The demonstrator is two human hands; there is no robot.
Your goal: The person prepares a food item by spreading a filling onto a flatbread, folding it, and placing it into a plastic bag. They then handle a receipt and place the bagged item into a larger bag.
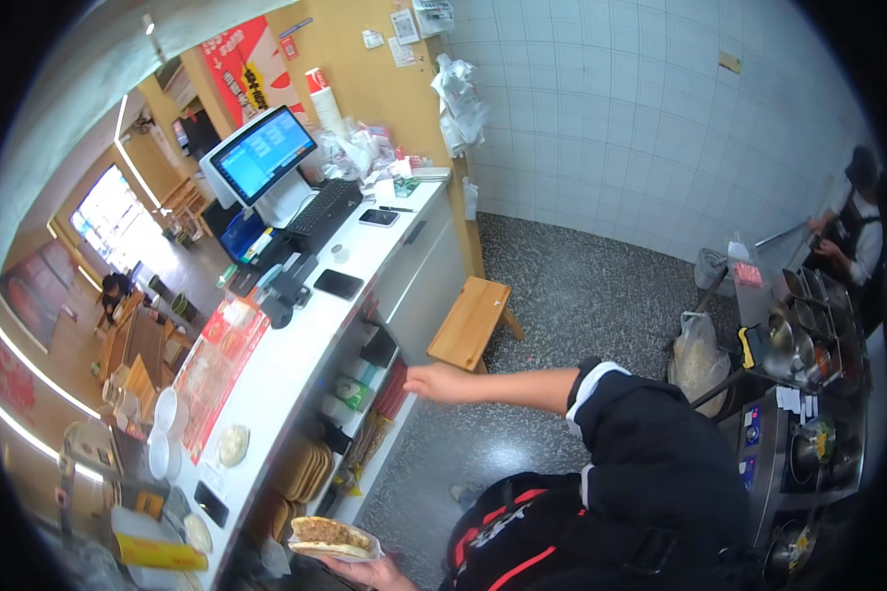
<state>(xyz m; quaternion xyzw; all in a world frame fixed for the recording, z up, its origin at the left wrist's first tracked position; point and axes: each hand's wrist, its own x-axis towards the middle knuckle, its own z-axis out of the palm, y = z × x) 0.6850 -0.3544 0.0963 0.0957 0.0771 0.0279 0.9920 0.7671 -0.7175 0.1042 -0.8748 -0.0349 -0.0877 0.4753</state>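
Note:
My left hand is at the bottom edge of the view, holding a split flatbread bun with a brown filling in a thin pale wrapper. The bun is tilted so that its filled opening faces up. My right hand is held out at the end of a bare forearm, its fingers curled together with nothing visible in them. It is in front of the shelves under the white counter, near a small wooden stool. Whether it touches anything cannot be told.
On the counter are a touchscreen till, a phone, white bowls and a wrapped pale bun. Cooking equipment with pots stands at right. A bulging plastic bag is beside it; another person stands beyond.

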